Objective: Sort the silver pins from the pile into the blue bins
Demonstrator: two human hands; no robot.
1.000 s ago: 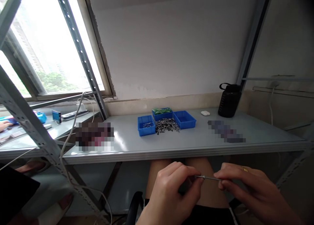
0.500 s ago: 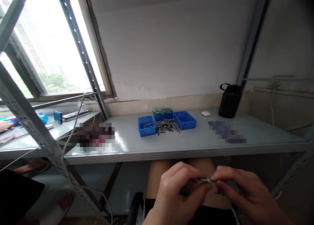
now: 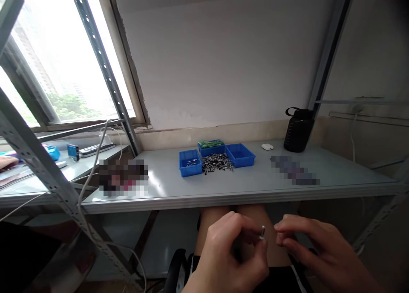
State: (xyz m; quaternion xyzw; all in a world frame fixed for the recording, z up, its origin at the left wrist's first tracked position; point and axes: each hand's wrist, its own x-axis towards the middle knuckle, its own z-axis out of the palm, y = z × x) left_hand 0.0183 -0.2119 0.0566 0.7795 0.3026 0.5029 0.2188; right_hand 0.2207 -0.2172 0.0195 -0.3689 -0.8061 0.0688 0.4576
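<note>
Below the table's front edge, over my lap, my left hand (image 3: 231, 252) pinches a small metal screw (image 3: 262, 232) between thumb and fingertips, its head showing just above them. My right hand (image 3: 311, 248) hovers a little to the right of the screw, fingers curled and pressed together; whether anything is in them is hidden. On the grey table (image 3: 255, 186) lies a pile of dark screws (image 3: 217, 162) among three blue bins: a left bin (image 3: 190, 163), a back bin with green parts (image 3: 211, 146) and a right bin (image 3: 240, 155).
A black bottle (image 3: 298, 130) and a small white case (image 3: 267, 146) stand at the table's back right. Slotted metal uprights (image 3: 102, 67) frame the bench on the left. Another person's hand (image 3: 6, 161) rests on the neighbouring desk at far left. Cables hang by the left upright.
The screw was held lengthwise between both hands; now only my left hand holds it, turned more upright, and my right hand has drawn slightly away.
</note>
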